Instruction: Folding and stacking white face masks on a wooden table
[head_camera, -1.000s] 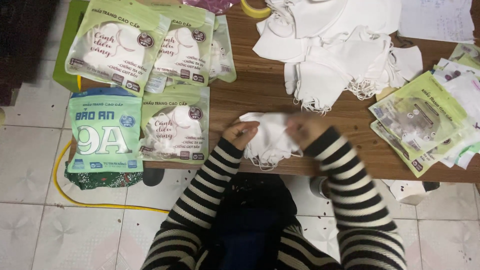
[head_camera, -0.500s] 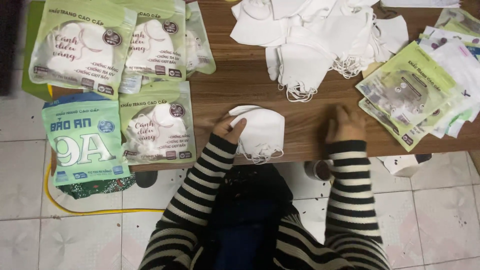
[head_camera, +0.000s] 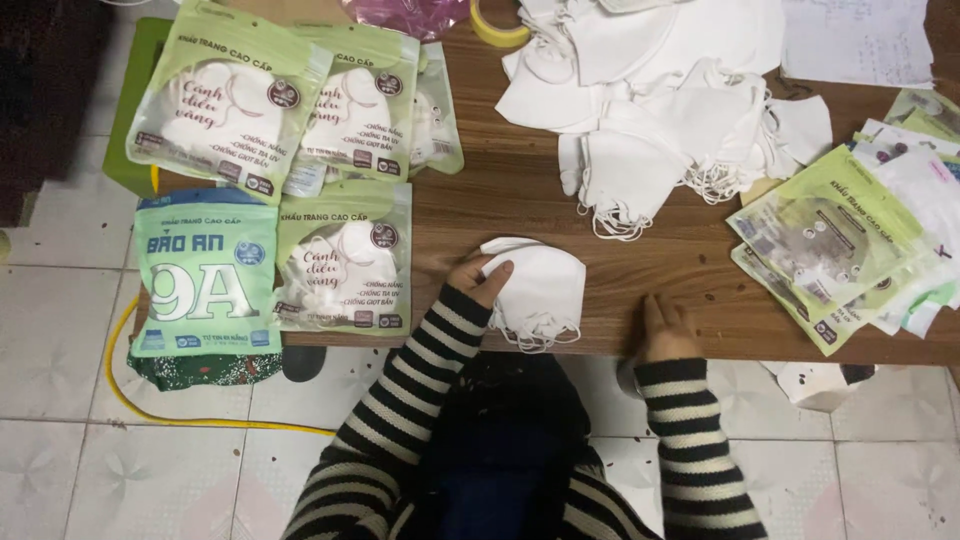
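A small stack of folded white face masks (head_camera: 540, 292) lies on the brown wooden table (head_camera: 520, 200) near its front edge. My left hand (head_camera: 478, 280) rests on the stack's left edge, fingers curled over it. To the right, my right hand (head_camera: 664, 330) lies flat on bare wood with nothing in it. Both arms wear black-and-white striped sleeves.
A big heap of loose white masks (head_camera: 660, 110) fills the far middle. Green packs of masks (head_camera: 345, 265) lie at the left, one blue-green pack (head_camera: 205, 270) overhanging the edge. Empty green pouches (head_camera: 840, 240) are fanned at the right. A tape roll (head_camera: 497, 25) sits at the back; a yellow cable (head_camera: 170, 415) crosses the tiled floor.
Both hands were together folding a mask at the edge. The mask now lies on the table under my left hand, and my right hand has moved away to the right onto bare wood.
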